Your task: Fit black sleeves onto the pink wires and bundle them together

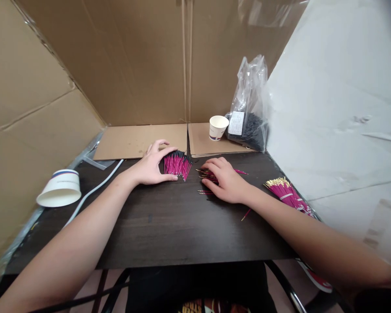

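My left hand (pixel 152 164) curves around the left side of a pile of short magenta wires with black ends (pixel 177 165). Its thumb and fingers are spread apart, with the thumb near the pile's front edge. Over a second pile of magenta wires with gold-coloured tips (pixel 209 174) lies my right hand (pixel 226 180), palm down. Its thumb is apart from the fingers, and wires show between them; the palm hides the rest of that pile. One loose wire (pixel 246 214) lies on the table just in front of the right hand.
At the right edge lies a tied bundle of magenta wires (pixel 288 193). A paper cup (pixel 218 127) and a clear bag of black pieces (pixel 249 126) stand at the back. Another cup (pixel 60 189) and a white cable (pixel 95 190) are at left. Cardboard walls (pixel 143 65) enclose the dark table (pixel 169 230).
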The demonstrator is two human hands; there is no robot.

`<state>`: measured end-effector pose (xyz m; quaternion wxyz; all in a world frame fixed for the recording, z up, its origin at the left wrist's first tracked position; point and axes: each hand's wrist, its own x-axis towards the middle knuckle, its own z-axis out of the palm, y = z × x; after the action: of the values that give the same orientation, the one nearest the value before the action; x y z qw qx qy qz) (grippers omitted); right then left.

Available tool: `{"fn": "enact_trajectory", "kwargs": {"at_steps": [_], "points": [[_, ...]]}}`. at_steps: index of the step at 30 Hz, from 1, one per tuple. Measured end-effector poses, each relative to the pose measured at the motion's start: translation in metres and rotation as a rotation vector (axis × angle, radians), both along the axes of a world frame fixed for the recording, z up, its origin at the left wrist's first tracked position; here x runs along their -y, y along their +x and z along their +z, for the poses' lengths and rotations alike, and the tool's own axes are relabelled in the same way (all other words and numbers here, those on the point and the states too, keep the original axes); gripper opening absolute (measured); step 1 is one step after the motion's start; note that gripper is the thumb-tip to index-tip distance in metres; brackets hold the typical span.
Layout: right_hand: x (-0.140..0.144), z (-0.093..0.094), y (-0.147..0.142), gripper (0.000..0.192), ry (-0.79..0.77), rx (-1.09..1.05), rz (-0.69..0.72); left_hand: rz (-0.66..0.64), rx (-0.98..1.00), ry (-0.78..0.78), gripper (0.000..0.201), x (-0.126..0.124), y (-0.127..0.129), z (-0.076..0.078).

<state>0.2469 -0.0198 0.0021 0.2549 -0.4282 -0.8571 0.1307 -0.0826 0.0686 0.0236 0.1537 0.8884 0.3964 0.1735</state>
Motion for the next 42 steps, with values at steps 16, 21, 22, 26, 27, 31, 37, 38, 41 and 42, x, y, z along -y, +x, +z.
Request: {"fn": "enact_trajectory", "kwargs": {"at_steps": [16,21,22,26,27,31,37,38,41,42], "points": [[-0.002,0.000,0.001,0.033,0.010,0.023,-0.032,-0.001,0.107,0.065,0.112,0.008,0.009,0.000],[-0.005,0.004,-0.003,0.038,0.032,0.057,-0.050,-0.024,0.228,0.288,0.036,0.037,0.048,-0.003],[-0.006,0.004,-0.005,0.041,0.037,0.073,-0.049,-0.058,0.204,0.298,0.031,0.042,0.055,-0.005],[-0.012,0.001,-0.010,0.048,0.043,0.151,-0.052,-0.114,0.149,0.285,0.028,0.052,0.070,-0.015],[-0.013,0.000,-0.011,0.048,0.045,0.166,-0.058,-0.097,0.155,0.283,0.027,0.052,0.071,-0.016],[-0.018,-0.001,-0.013,0.037,0.092,0.186,-0.094,-0.021,0.184,0.306,0.025,0.052,0.072,-0.019],[-0.021,0.000,-0.012,0.022,0.164,0.142,-0.094,-0.032,0.207,0.295,0.023,0.056,0.073,-0.019],[-0.021,0.000,-0.011,0.019,0.165,0.129,-0.088,-0.032,0.213,0.293,0.022,0.057,0.073,-0.019],[-0.023,-0.002,-0.009,0.012,0.144,0.075,-0.090,-0.039,0.234,0.280,0.019,0.057,0.073,-0.021],[-0.023,-0.003,-0.009,0.011,0.133,0.058,-0.094,-0.043,0.240,0.275,0.017,0.056,0.073,-0.022]]}}
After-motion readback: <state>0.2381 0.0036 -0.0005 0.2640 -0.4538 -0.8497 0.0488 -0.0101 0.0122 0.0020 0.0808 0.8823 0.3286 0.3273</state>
